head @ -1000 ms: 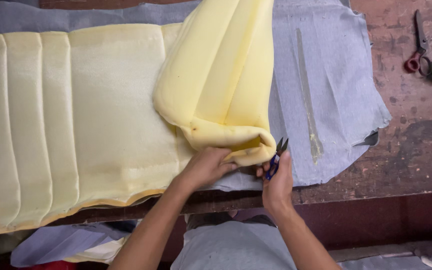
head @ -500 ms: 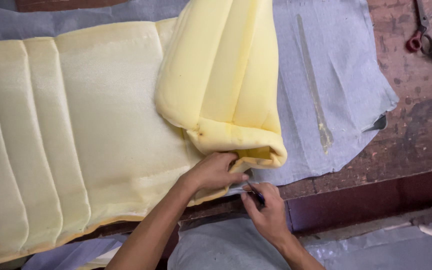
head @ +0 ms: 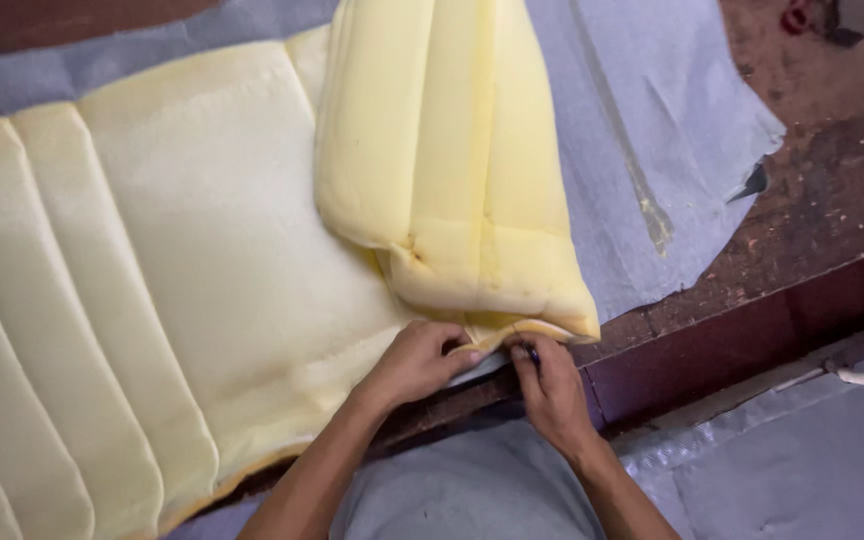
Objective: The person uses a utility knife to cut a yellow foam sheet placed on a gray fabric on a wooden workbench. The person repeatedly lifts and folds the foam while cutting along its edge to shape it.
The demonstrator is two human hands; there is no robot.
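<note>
Foam sheet [head: 152, 280] left of left hand [head: 417, 362]: pale yellow, long stitched channel lines, darker yellow rim along near edge. Folded foam flap [head: 452, 170] above both hands: brighter yellow, small brownish spot near fold. Fabric [head: 652, 120] up-right of right hand [head: 552, 395]: light grey, pale yellowish streak down it. Table [head: 812, 200] right of right hand: worn reddish-brown, dark stains, maroon front edge. Snips [head: 532, 352] at right fingertips: dark blue glimpse.

You're in an upholstery workshop: channel-stitched yellow foam padding [head: 182, 280] and grey fabric [head: 652, 130] spread over a worn, stained wooden workbench [head: 832, 200], red-handled scissors [head: 802, 18] at its far corner.
</note>
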